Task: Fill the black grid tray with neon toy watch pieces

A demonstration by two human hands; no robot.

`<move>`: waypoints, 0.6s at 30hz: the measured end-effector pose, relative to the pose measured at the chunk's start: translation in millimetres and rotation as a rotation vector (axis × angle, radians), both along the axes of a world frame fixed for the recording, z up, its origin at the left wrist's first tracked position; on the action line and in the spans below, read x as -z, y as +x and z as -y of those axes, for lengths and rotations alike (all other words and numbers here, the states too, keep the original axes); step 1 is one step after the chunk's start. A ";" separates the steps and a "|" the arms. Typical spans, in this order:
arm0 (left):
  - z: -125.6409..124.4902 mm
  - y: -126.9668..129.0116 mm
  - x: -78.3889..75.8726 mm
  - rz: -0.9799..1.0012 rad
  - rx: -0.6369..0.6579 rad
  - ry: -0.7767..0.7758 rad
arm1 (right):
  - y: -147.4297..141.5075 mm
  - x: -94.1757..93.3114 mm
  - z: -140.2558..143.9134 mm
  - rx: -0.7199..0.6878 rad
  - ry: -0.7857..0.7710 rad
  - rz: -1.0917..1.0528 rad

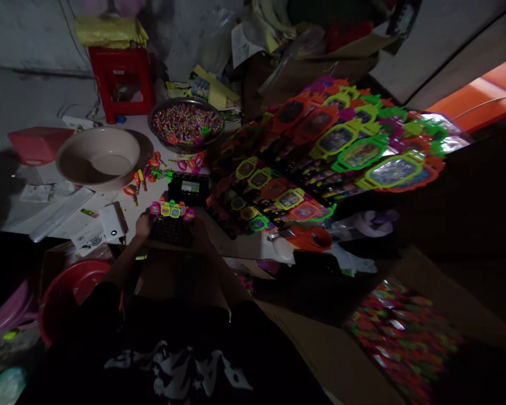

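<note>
The scene is dim. My left hand point(144, 224) and my right hand point(197, 224) rest at the two ends of a dark tray point(171, 230), which carries a row of small bright toy watches point(171, 210). Both hands touch the tray's ends; whether they grip it I cannot tell. Just beyond the row stands a black box with a pale label point(189, 188). Loose orange, pink and green watch parts point(152, 171) lie scattered on the white table point(37, 208).
A beige basin point(98, 156), a metal bowl of colourful small pieces point(186, 122), a white power bank point(113, 223), a red stool point(121, 81), a big stack of carded toy watches point(333, 146) at right, cardboard boxes point(320, 349) in front, red tub point(73, 287) lower left.
</note>
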State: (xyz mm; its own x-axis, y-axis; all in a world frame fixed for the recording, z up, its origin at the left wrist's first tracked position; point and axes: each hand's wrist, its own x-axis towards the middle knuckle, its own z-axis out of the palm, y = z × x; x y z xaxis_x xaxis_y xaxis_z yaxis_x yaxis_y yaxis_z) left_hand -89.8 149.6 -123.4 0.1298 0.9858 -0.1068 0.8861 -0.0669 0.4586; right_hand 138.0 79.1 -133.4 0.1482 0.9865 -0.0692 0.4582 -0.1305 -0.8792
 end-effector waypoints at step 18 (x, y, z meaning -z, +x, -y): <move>3.0 -5.8 10.6 0.057 0.040 0.051 | 1.7 9.9 -20.5 -0.210 0.039 -0.019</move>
State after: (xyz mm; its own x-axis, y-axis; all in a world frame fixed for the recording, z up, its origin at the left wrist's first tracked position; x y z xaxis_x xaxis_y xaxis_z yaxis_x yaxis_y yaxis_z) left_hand -95.6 146.6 -134.0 0.1733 0.9837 -0.0483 0.8550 -0.1259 0.5031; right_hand 139.7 99.6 -143.3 -0.0616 0.9976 -0.0317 0.4548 -0.0002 -0.8906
